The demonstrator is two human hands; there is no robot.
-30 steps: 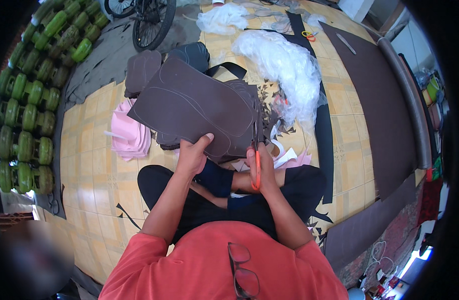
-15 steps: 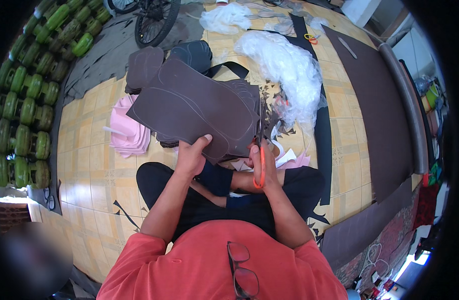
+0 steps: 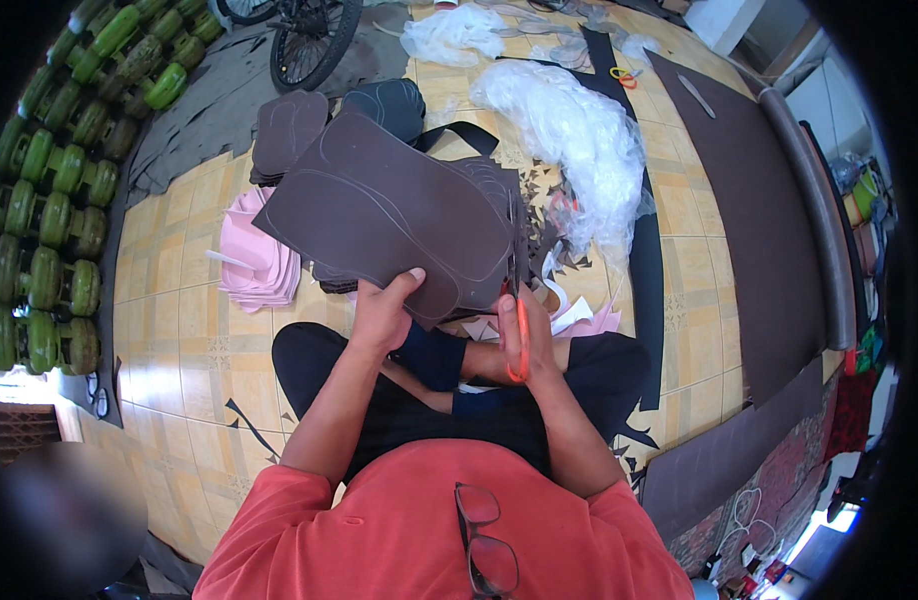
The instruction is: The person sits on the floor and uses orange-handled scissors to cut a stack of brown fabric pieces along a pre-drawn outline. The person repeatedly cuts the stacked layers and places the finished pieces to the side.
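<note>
A dark brown sheet (image 3: 389, 205) with pale curved outlines drawn on it is held up in front of me. My left hand (image 3: 387, 308) pinches its near edge, thumb on top and the fingers hidden beneath. In my right hand (image 3: 527, 325) is a pair of scissors (image 3: 522, 345) with orange handles, fingers wrapped round the grips. The blades point away from me along the sheet's right edge, close to the drawn line. Whether the blades are touching the sheet I cannot tell. Under and behind the sheet lie stacked dark cut pieces (image 3: 494, 178).
Pink cut pieces (image 3: 254, 255) are stacked at the left, near a brown pile (image 3: 287, 130) and a dark grey-green pile (image 3: 384, 108). Small scraps and clear plastic wrap (image 3: 579, 140) lie to the right. A large brown roll (image 3: 804, 215) stretches along the far right. Green gas cylinders (image 3: 54, 220) line the left.
The scissors have turned slightly and their blades have drawn closer together by the sheet's right edge. The sheet has shifted a little; my left hand keeps its hold.
</note>
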